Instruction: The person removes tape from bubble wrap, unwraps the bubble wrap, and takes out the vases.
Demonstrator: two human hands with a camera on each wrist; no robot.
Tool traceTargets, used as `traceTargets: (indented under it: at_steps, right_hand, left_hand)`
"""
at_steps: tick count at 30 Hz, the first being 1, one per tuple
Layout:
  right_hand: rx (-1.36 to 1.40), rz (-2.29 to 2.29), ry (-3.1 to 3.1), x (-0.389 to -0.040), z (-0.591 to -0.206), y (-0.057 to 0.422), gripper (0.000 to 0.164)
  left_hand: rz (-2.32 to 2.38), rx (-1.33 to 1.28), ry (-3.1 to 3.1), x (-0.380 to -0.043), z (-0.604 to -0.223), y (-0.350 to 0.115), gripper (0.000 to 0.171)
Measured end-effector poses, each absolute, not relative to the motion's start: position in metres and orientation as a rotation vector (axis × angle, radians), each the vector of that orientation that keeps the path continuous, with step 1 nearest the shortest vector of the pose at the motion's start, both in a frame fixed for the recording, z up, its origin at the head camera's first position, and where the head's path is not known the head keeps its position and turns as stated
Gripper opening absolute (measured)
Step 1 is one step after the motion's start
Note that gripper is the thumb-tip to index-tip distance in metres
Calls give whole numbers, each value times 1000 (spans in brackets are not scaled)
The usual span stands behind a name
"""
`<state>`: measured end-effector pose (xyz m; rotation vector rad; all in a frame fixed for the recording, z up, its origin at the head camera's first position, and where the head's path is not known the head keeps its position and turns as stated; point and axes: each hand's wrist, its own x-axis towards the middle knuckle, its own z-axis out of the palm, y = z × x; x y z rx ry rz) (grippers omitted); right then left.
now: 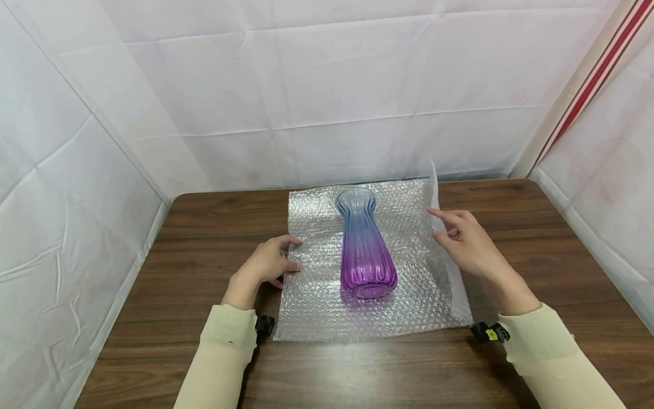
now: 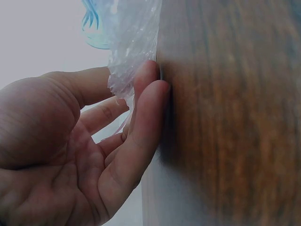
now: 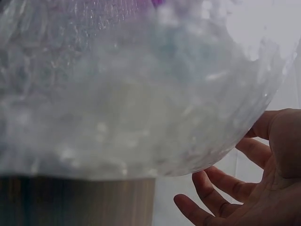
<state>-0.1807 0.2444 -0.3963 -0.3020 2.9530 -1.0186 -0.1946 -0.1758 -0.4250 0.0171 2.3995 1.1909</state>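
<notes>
Head: vase (image 1: 365,244) lies on bubble wrap (image 1: 317,307), tabletop (image 1: 204,250) beneath; yellow tag (image 1: 491,334) by right sleeve (image 1: 539,338), too small to read. Left wrist: left hand (image 2: 89,136) pinches wrap edge, fingers part-curled. Right wrist: right hand (image 3: 256,174), fingers spread, touches raised edge; cannot tell if pinched.

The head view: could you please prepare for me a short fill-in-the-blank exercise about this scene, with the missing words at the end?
1. The vase lies on a sheet of ____.
2. Of blue and purple, the colour at the vase's base is ____.
3. The sheet is raised higher beside the person's ____ hand.
4. The colour of the wood-grained table is ____.

Missing words: bubble wrap; purple; right; brown.
</notes>
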Motion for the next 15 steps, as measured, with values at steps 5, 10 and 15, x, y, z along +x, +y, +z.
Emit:
traceTargets:
  at_steps: [5,10,15]
  right_hand:
    - [-301,-1023,2948,-181,-399,246,52]
    - [-303,-1026,2956,-182,-401,247,52]
    - [-302,-1019,2953,-182,-404,251,51]
  left_hand:
    - [1186,25,2401,-194,-425,-176,56]
    - [1185,26,2400,-195,-426,-177,56]
    - [1184,28,2406,-195,-425,-176,56]
